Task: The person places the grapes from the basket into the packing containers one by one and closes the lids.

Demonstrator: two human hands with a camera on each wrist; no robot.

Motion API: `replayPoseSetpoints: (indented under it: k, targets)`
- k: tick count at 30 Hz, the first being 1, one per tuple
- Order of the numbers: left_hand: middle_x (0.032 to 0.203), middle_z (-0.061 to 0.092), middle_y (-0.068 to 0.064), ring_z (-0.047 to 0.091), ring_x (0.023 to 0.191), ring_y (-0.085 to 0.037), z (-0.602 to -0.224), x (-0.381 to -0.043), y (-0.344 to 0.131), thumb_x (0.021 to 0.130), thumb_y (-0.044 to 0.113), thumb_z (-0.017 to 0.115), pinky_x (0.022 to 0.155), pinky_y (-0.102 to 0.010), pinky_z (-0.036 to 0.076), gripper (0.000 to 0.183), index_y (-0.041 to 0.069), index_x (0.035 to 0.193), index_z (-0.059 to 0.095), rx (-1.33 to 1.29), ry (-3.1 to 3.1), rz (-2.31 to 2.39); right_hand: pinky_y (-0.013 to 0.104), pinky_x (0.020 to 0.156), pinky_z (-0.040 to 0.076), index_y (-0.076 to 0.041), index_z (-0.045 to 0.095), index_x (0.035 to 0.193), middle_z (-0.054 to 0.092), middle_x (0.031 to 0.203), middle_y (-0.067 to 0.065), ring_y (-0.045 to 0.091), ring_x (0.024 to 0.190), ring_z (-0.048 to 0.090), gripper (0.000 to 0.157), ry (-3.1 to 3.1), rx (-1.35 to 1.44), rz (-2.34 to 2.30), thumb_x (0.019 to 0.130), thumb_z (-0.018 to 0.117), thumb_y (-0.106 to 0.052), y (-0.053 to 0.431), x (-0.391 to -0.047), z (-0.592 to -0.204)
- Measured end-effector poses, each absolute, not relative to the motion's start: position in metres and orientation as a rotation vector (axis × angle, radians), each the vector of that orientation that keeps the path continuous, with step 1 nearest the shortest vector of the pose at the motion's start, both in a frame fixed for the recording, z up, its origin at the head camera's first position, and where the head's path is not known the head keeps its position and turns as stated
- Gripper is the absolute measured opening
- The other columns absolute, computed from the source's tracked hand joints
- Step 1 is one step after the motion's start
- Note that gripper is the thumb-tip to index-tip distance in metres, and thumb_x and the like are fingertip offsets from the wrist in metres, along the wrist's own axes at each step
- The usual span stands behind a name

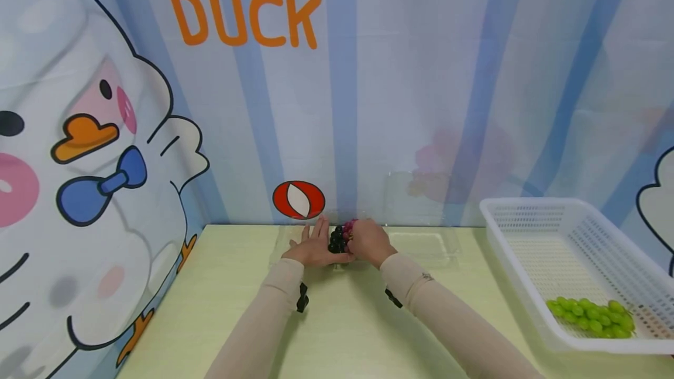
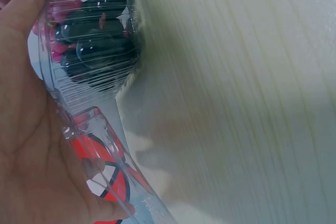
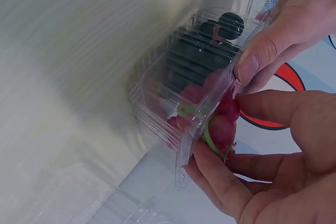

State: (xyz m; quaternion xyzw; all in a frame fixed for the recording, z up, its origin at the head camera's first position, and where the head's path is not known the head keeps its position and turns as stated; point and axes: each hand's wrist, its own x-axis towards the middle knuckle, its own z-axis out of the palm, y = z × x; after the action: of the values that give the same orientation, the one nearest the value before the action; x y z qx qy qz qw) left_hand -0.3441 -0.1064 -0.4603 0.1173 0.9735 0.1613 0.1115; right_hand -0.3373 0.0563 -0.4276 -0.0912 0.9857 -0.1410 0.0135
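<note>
A clear ribbed plastic box (image 2: 86,90) holds dark grapes (image 1: 337,240) and red grapes (image 3: 221,124). My right hand (image 1: 371,241) is at the box's right side, its thumb and fingers pinching the red grapes by a green stem at the rim. On the left, my left hand (image 1: 314,245) lies against the box with its fingers spread and fairly straight. Its thumb (image 3: 252,64) rests along the rim, beside the dark grapes. Part of the red bunch is hidden behind the right hand in the head view.
Another clear plastic box (image 1: 421,245) stands right of the hands, its lid (image 1: 416,192) raised against the curtain. More clear plastic (image 2: 100,124) lies left of the filled box. A white basket (image 1: 526,285) with green grapes (image 1: 592,316) stands at the table's right.
</note>
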Motion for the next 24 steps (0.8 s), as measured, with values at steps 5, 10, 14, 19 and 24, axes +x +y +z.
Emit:
replayPoseSetpoints:
  k: [5,10,14,19,24]
  targets:
    - [0.162,-0.009,-0.004,0.0,0.146,-0.043,-0.4621,-0.3455,-0.1058,0.067,0.088,0.05,0.101,-0.079,0.011,0.127,0.014,0.156,-0.004,0.335,2.857,0.458,0.039,0.075,0.054,-0.003,0.067,0.084,0.06,0.09,0.011,0.021,0.082,0.055,0.017,3.08,-0.358,-0.439,0.083,0.073,-0.019,0.0586,-0.3368,-0.4282]
    - [0.162,-0.011,-0.002,-0.001,0.147,-0.042,-0.4639,-0.3464,-0.1055,0.066,0.089,0.049,0.101,-0.078,0.011,0.128,0.015,0.156,-0.004,0.338,2.858,0.454,0.041,0.08,0.054,-0.001,0.067,0.102,0.06,0.096,0.013,0.025,0.089,0.058,0.028,3.089,-0.424,-0.453,0.083,0.075,-0.02,0.0606,-0.3369,-0.4295]
    - [0.162,-0.011,-0.002,-0.001,0.147,-0.042,-0.4645,-0.3471,-0.1058,0.067,0.088,0.05,0.1,-0.079,0.011,0.127,0.015,0.156,-0.004,0.347,2.856,0.464,0.041,0.082,0.054,-0.001,0.066,0.109,0.062,0.098,0.012,0.026,0.092,0.059,0.033,3.104,-0.452,-0.442,0.083,0.076,-0.02,0.061,-0.3374,-0.4313]
    - [0.162,-0.012,-0.002,-0.002,0.147,-0.042,-0.4661,-0.3491,-0.1063,0.065,0.09,0.049,0.101,-0.079,0.011,0.129,0.016,0.156,-0.005,0.35,2.856,0.452,0.042,0.08,0.055,-0.001,0.067,0.109,0.061,0.098,0.013,0.027,0.091,0.06,0.034,3.106,-0.452,-0.449,0.082,0.077,-0.021,0.0604,-0.3361,-0.4315]
    - [0.162,-0.012,-0.002,-0.002,0.146,-0.043,-0.4692,-0.352,-0.1069,0.065,0.091,0.048,0.1,-0.079,0.012,0.129,0.016,0.155,-0.005,0.356,2.863,0.437,0.042,0.082,0.055,-0.004,0.066,0.114,0.061,0.104,0.014,0.028,0.094,0.062,0.037,3.101,-0.443,-0.423,0.083,0.076,-0.021,0.0593,-0.3366,-0.4327]
